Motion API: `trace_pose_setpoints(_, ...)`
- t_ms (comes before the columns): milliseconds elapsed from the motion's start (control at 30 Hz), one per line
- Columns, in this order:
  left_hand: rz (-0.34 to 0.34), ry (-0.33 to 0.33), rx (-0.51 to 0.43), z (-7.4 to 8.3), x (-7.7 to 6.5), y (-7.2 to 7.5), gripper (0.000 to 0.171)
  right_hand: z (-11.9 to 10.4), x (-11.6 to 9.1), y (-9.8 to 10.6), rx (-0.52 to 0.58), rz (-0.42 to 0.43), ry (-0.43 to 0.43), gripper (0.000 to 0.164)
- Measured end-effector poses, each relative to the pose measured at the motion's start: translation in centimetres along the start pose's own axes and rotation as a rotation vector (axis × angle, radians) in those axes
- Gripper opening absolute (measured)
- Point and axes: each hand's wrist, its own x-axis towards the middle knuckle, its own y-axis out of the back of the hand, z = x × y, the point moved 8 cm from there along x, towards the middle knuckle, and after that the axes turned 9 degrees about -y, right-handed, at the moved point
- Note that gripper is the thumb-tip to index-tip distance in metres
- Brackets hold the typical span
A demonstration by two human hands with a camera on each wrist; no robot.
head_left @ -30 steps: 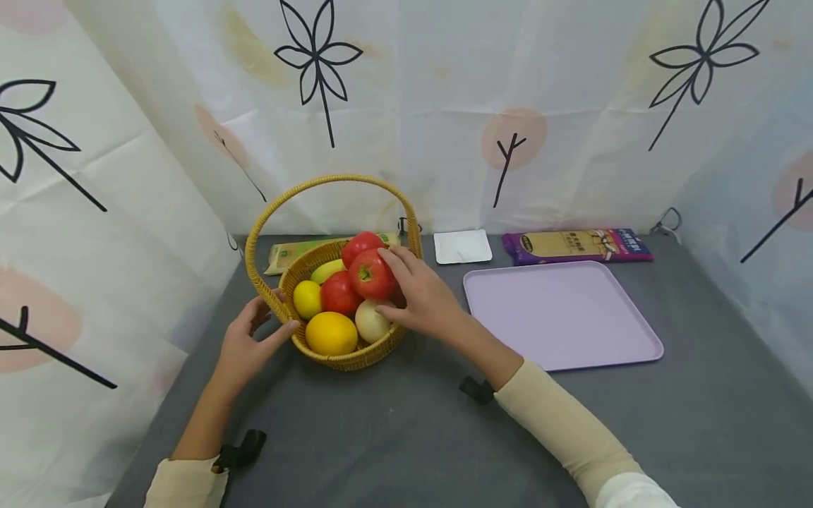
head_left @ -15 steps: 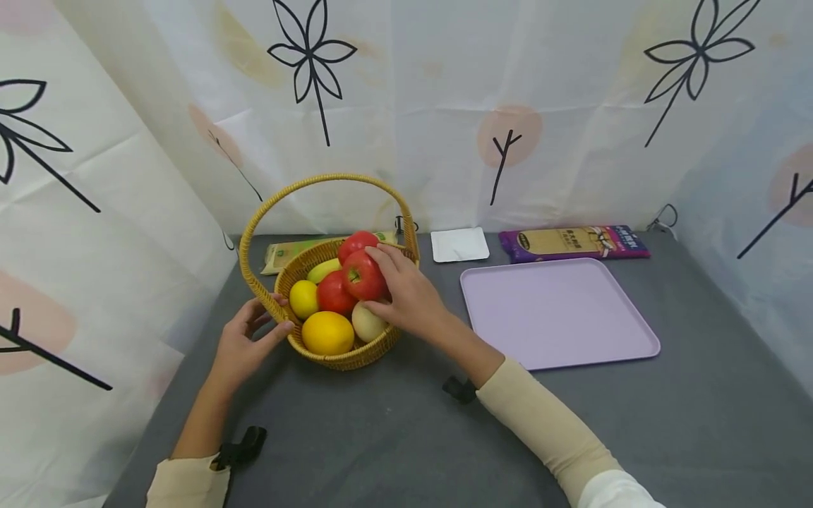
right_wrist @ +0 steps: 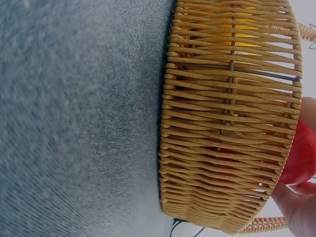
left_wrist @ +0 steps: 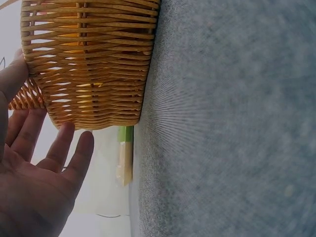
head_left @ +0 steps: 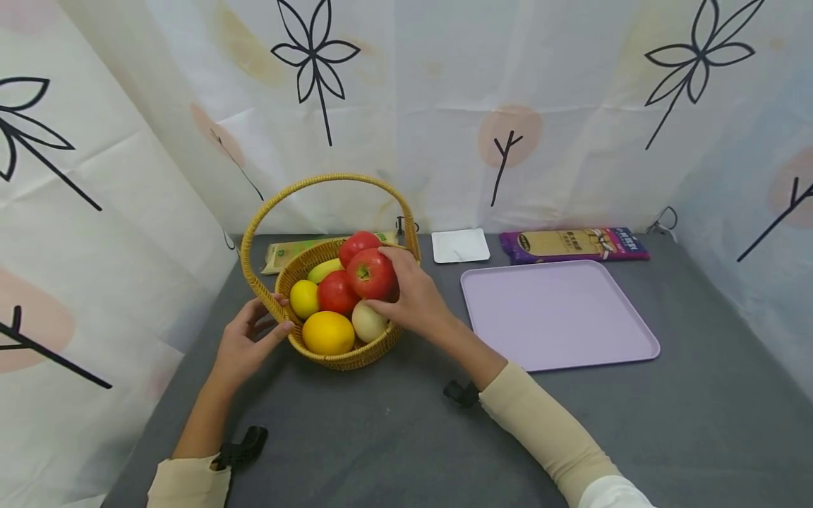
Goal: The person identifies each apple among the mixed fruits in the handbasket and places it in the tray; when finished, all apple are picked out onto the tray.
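A yellow wicker basket (head_left: 346, 361) with a tall arched handle stands on the grey table, full of fruit. My right hand (head_left: 419, 293) grips a red apple (head_left: 370, 272) at the top of the pile, thumb below it and fingers round its far right side. In the right wrist view this apple (right_wrist: 299, 154) shows past the basket rim. My left hand (head_left: 249, 342) holds the basket's left side at the handle base, thumb in front and fingers behind. Near the apple lie two other red fruits, a yellow lemon (head_left: 304, 299), an orange-yellow fruit (head_left: 328, 334) and a pale round fruit (head_left: 369, 322).
Right of the basket lies a lilac tray (head_left: 559, 317). Behind it are a purple packet (head_left: 574, 245) and a white square (head_left: 460, 245). A green-yellow packet (head_left: 279, 258) lies behind the basket. Patterned white cloth (head_left: 438, 162) walls the table's back and sides.
My right hand has shifted the top apple slightly left, then back right, and its fingers have slid from the apple's top toward its right side. The left hand stays at the basket.
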Motion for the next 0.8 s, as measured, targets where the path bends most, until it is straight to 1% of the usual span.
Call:
trace_pose_setpoints(100,-0.003,0.007,0.008,-0.2,-0.1,0.0,0.055,0.1,0.0,0.0,0.034,-0.005,-0.009,0.084)
trace_pose_setpoints(267,-0.004,0.038,0.009,-0.1,-0.1,0.1,0.053,0.3,-0.1,0.3,0.084,-0.002,-0.028,0.084)
trace_pose_setpoints(400,-0.002,0.047,0.005,0.1,0.0,0.1,0.051,0.2,-0.2,0.6,0.111,0.009,-0.029,0.084)
trace_pose_setpoints(467,0.000,0.053,0.005,0.6,0.2,0.1,0.050,0.3,-0.3,0.7,0.127,0.016,-0.033,0.084)
trace_pose_setpoints(667,-0.022,0.072,0.045,2.9,0.5,-0.2,0.048,1.1,-0.8,1.1,0.188,0.033,-0.059,0.083)
trace_pose_setpoints(800,-0.031,0.084,0.075,3.4,0.4,-0.1,0.048,1.5,-1.0,1.1,0.217,0.027,-0.067,0.083)
